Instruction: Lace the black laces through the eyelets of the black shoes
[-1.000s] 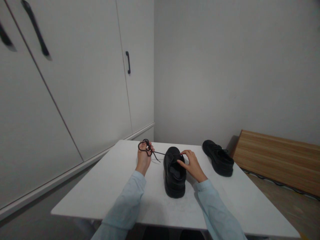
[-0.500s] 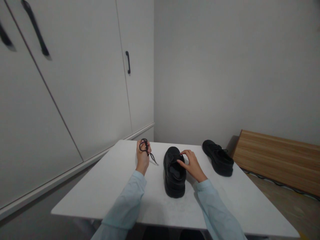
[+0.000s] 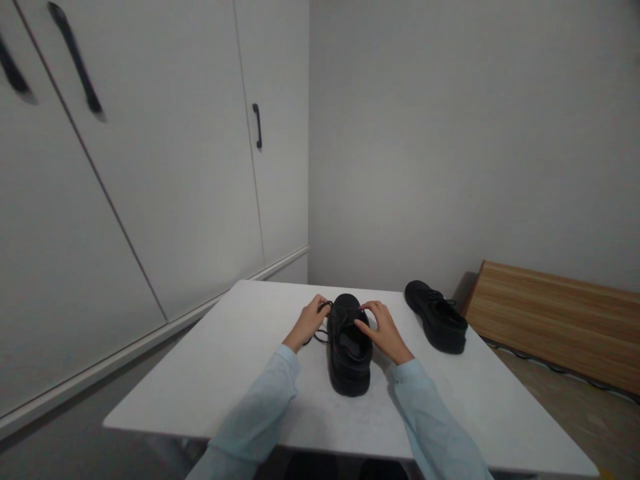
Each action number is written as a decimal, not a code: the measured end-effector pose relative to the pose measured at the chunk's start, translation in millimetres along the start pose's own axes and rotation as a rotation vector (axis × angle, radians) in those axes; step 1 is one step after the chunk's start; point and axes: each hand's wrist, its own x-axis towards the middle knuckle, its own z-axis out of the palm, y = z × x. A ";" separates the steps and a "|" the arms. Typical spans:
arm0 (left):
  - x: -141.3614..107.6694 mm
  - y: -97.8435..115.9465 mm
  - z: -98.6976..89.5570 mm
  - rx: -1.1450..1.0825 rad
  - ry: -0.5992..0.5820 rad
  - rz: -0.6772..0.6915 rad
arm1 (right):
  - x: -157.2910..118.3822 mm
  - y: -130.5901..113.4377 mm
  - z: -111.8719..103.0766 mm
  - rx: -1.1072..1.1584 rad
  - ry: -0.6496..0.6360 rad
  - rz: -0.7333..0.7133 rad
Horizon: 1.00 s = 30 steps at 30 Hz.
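Note:
A black shoe [image 3: 350,377] sits on the white table with its toe pointing away from me and its opening facing up. My left hand [image 3: 309,321] is at the shoe's left side, fingers closed on a black shoelace [image 3: 323,337] that loops down beside the shoe. My right hand [image 3: 381,328] reaches in from the right, thumb and fingers pinching the upper edge of the shoe near its tongue. Whether a lace is also between the right fingertips is hard to make out.
A second black shoe [image 3: 440,323], laced, stands at the table's [image 3: 200,373] right back edge. Behind it a wooden board [image 3: 555,320] leans by the grey wall. White cabinets [image 3: 165,167] with dark handles line the left.
My left hand has moved right, from out over the table to the shoe's left side, bringing the shoelace with it. My right hand and both shoes have stayed in place.

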 end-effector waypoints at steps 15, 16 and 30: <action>-5.3 -5.5 -17.7 0.790 -0.280 -0.041 | -1.6 -0.6 -1.0 0.066 -0.004 -0.044; -5.2 -4.5 -20.6 0.806 -0.289 -0.049 | -1.6 -0.3 -0.7 0.066 -0.004 -0.045; -4.2 -10.4 -35.3 0.831 -0.504 -0.105 | -2.1 1.6 0.6 0.079 -0.001 -0.030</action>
